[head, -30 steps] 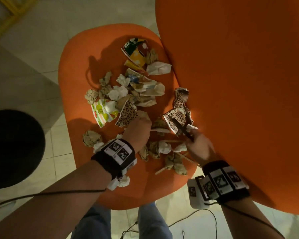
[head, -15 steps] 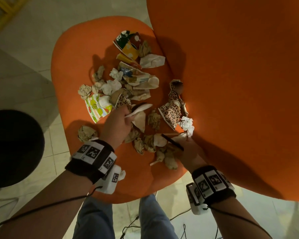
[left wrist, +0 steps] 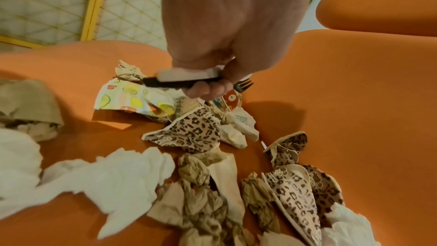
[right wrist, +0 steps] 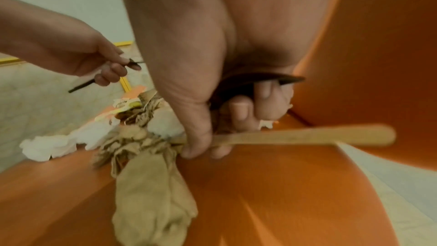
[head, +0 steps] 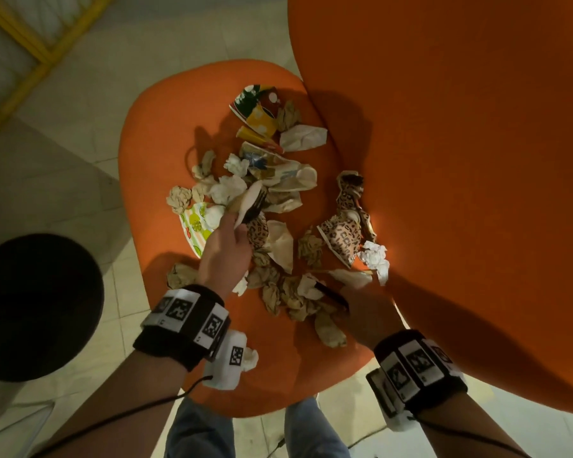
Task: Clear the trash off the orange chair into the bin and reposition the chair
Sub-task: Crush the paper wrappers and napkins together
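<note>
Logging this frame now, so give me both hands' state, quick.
Left hand: closed on a black fork and a white utensil.
Right hand: closed on a wooden stick and a black utensil.

Both hands are lowered, fingers curled: cutlery is gripped in the left hand and the right hand.

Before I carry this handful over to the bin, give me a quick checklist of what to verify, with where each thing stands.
1. Left hand grips the black fork and white utensil: ok.
2. Right hand holds the wooden stick and a dark utensil: ok.
3. Crumpled brown paper securely in the right hand's grip: cannot tell.
4. Bin within reach to the left: ok.
5. Orange chair seat cleared: not ok, cups and napkins remain.
</note>
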